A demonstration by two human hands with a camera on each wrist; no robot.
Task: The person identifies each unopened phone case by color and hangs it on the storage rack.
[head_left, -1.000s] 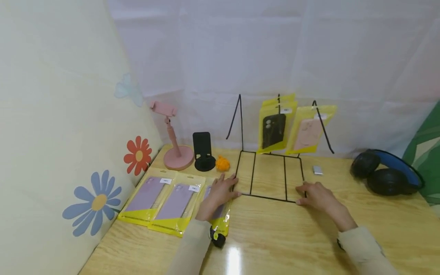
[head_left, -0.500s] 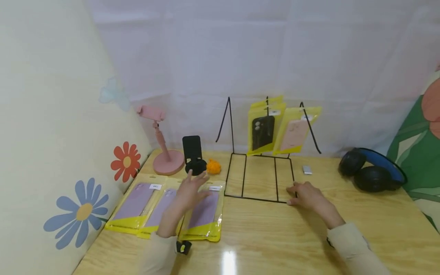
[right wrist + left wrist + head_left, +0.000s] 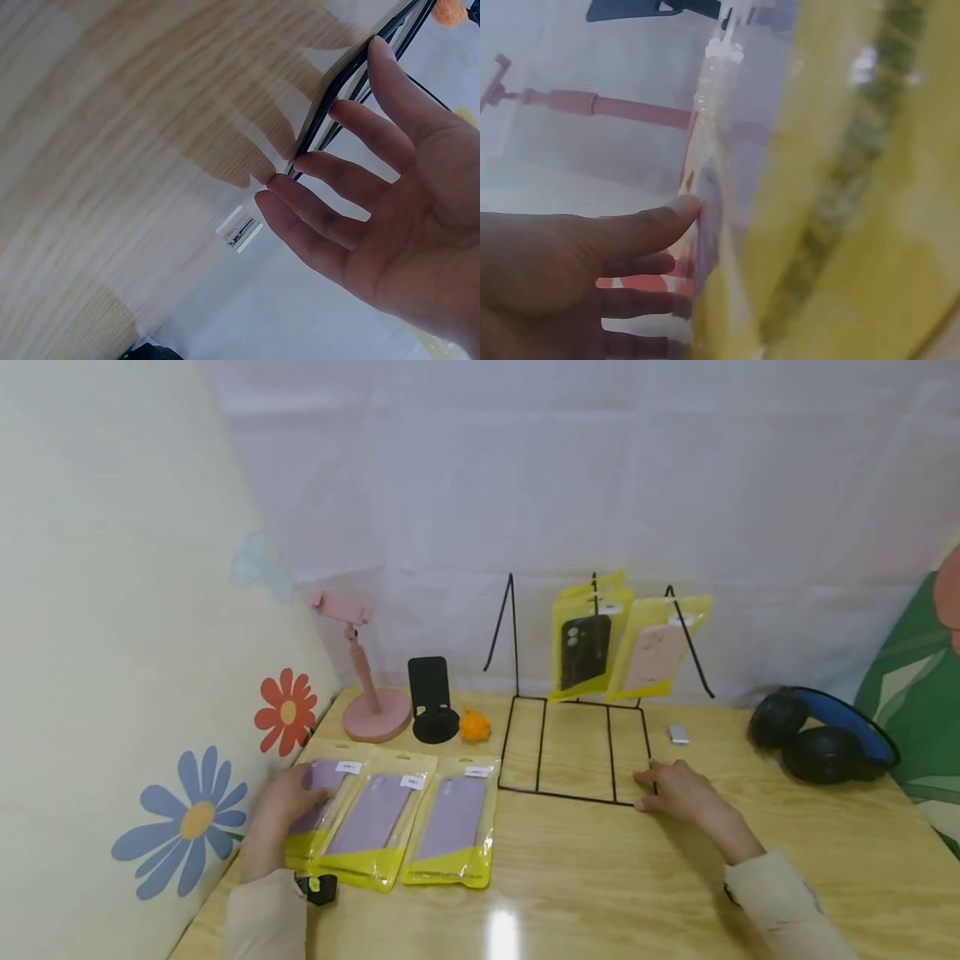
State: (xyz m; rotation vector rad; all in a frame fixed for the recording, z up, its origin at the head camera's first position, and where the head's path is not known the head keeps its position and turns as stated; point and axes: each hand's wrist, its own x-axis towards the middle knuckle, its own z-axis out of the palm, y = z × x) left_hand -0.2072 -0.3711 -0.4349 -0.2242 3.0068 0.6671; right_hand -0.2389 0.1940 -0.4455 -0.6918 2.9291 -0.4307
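Observation:
On the left of the table, three clear-and-yellow packages with purple phone cases lie in a row: the left package (image 3: 322, 797), the middle package (image 3: 375, 814) and the right package (image 3: 452, 814). My left hand (image 3: 283, 806) is at the left package's outer edge; in the left wrist view the thumb (image 3: 649, 229) lies over that edge, the fingers beyond it. My right hand (image 3: 686, 793) grips the front right corner of a black wire display rack (image 3: 573, 795) with thumb and fingertips. From the rack's hooks hang a black phone case (image 3: 585, 652) and a pink phone case (image 3: 652, 658), both packaged.
Behind the packages stand a pink phone stand (image 3: 375, 714), a black phone stand (image 3: 430, 685) and an orange fuzzy ball (image 3: 474, 726). A small silver item (image 3: 678, 734) lies right of the rack. Black headphones (image 3: 821, 747) sit farther right. A flower-patterned wall (image 3: 187, 652) borders the left side.
My left hand has left the rack's front left corner and moved left across the packages to the left one. My right hand stays on the rack.

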